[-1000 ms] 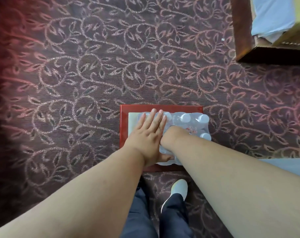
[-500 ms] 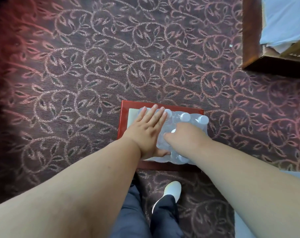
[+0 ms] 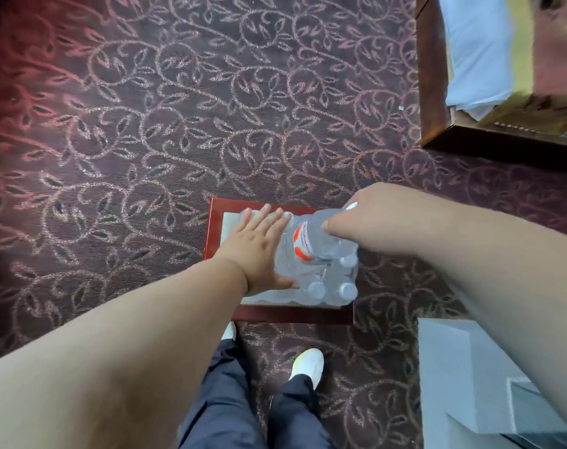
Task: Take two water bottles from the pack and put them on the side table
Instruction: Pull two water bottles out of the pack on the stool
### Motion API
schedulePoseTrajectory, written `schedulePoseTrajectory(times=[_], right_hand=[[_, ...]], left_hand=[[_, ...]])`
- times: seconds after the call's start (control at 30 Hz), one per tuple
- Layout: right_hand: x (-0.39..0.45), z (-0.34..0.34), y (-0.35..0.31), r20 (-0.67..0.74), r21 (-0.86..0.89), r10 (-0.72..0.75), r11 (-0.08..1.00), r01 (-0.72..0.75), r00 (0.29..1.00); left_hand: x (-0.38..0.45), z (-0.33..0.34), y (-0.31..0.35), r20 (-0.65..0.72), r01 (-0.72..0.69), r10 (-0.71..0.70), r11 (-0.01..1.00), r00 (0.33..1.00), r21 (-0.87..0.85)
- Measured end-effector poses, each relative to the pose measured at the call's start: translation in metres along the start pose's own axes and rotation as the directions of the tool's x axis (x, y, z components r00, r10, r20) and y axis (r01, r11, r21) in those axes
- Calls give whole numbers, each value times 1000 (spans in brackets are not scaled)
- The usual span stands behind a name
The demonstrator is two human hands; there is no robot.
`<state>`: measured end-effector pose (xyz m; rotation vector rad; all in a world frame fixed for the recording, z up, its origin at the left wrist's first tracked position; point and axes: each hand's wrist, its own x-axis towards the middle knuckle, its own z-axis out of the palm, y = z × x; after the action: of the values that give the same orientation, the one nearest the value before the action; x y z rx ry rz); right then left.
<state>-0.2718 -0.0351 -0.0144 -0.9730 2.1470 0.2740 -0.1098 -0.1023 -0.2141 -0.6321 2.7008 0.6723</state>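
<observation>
A plastic-wrapped pack of water bottles (image 3: 327, 288) with white caps stands on a low red-brown stand (image 3: 215, 228) on the carpet. My left hand (image 3: 258, 246) lies flat, fingers apart, on the pack's left side, pressing on it. My right hand (image 3: 373, 222) is closed around the neck of one clear water bottle (image 3: 303, 246) with an orange-and-white label. That bottle is lifted partly out of the pack and tilted, its base toward me.
Patterned dark-red carpet (image 3: 178, 124) surrounds the stand. A dark wooden piece of furniture (image 3: 433, 76) with white and yellow fabric is at the upper right. A pale grey surface (image 3: 463, 377) sits at the lower right. My legs and white shoes (image 3: 308, 364) are just below the stand.
My right hand has gripped one bottle and pulled it up and to the right out of the pack. My left hand has stayed flat on the pack.
</observation>
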Motion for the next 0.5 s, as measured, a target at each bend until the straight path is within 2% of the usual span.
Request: schedulePoseTrajectory(times=[0.03,0.1,0.13,0.2,0.27,0.33,0.5], right_hand=[[-4,-9,-2,18,-33,-10,999,10,1000],[-12,-26,-6,56,-88,-25,996,30,998],[-14,-33,-7,75,-94,-29,995,36,997],[-13,-43,-8,123,32,3,999,-7,992],[-10,-47,-8,191,258,7,965,-57,982],[1,-42,-9,186,418,-13,906,-67,982],[34,-8,-13,69,622,-9,782,-36,998]], left_hand=[[-5,-9,9,-2,26,-27,987,1000,-157],[-18,-24,29,-32,56,-81,878,996,-475],[-25,-29,38,-55,61,-113,816,992,-575],[-38,-33,52,-86,82,-206,689,975,-720],[-47,-40,57,-124,79,-287,604,950,-793],[-53,-46,55,-112,88,-306,572,946,-815],[-55,-39,36,15,230,-381,525,925,-820]])
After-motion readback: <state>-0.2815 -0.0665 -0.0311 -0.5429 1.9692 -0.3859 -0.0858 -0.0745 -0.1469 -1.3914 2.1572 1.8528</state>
